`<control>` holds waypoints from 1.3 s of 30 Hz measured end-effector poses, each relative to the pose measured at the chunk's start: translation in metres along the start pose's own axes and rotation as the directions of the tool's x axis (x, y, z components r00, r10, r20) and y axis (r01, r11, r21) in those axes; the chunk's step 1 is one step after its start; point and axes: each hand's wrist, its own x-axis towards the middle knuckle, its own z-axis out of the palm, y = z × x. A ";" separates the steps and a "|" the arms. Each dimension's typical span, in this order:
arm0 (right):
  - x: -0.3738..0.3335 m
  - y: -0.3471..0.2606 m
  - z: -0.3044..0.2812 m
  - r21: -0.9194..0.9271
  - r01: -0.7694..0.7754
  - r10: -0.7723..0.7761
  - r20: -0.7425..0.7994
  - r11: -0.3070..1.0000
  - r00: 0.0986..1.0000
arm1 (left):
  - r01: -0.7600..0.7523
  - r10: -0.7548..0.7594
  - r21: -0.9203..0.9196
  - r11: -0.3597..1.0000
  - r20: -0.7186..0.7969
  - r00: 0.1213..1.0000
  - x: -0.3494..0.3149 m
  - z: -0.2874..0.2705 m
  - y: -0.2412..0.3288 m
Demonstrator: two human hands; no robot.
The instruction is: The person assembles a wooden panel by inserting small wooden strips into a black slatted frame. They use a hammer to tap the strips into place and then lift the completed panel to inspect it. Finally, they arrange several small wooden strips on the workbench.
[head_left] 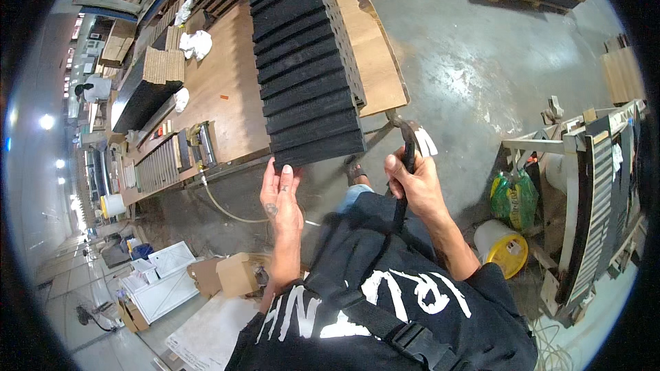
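Observation:
A long stack of black slatted panels (pixel 302 82) lies on the wooden workbench (pixel 230 89), its near end jutting past the bench edge. My left hand (pixel 280 199) is at the left corner of that end, fingers stretched out and fingertips against the black edge. To the right of the stack, my right hand (pixel 421 189) is wrapped round the black handle of a hammer (pixel 408 148). The hammer is upright, its head above my fist and apart from the panels.
A nail gun (pixel 202 143) with a pale hose (pixel 223 213) lies at the bench's near edge, left of the stack. More dark panels (pixel 148 86) and white cloths (pixel 196 44) are farther left. On the right stand a yellow-lidded bucket (pixel 505 254), a green bag (pixel 514 199) and a rack (pixel 570 213).

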 end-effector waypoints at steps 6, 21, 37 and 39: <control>0.002 -0.001 0.019 0.005 0.047 -0.046 -0.147 0.999 0.988 | -0.091 0.085 -0.106 0.990 -0.066 0.994 -0.003 0.009 -0.008; 0.024 0.040 0.045 -0.554 0.545 -0.709 -0.120 0.629 0.695 | -0.088 0.072 -0.149 0.985 -0.113 0.991 0.000 0.014 -0.013; -0.015 0.010 -0.013 -0.611 0.284 -0.451 -0.136 0.739 0.882 | -0.101 0.082 -0.160 0.982 -0.123 0.989 -0.002 0.014 -0.015; -0.021 0.006 -0.023 -0.394 0.186 -0.265 -0.154 0.900 0.952 | -0.103 0.084 -0.135 0.985 -0.141 0.986 -0.002 0.015 -0.013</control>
